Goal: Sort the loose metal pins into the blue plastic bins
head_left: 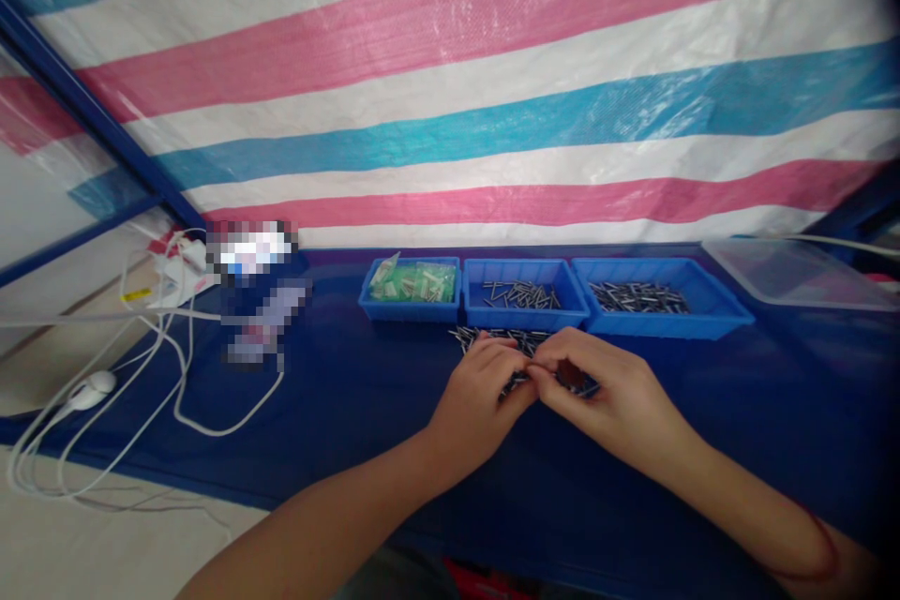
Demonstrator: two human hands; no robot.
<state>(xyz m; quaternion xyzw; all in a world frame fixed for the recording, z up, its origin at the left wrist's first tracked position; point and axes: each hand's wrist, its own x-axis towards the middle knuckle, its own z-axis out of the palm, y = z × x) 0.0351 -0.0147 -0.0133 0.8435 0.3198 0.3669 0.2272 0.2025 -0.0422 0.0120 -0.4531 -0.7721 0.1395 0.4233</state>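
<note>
My left hand [478, 398] and my right hand [610, 394] meet at their fingertips over a pile of thin dark metal pins [506, 337] on the blue table. Both hands are closed, thumb against fingers; whatever sits between the fingertips is too small to make out. Just behind the pile stands a blue bin [524, 314] with loose metal pins inside. To its right a wider blue bin [717, 319] holds many more pins. On the left, a smaller blue bin [412, 311] contains green and clear plastic packets.
White cables [183, 394] and a white plug [95, 389] lie at the left, near a power strip [184, 270] and two blurred-out items. A clear plastic sheet [794, 274] rests at the back right. Striped tarp [450, 131] hangs behind the table [316, 412].
</note>
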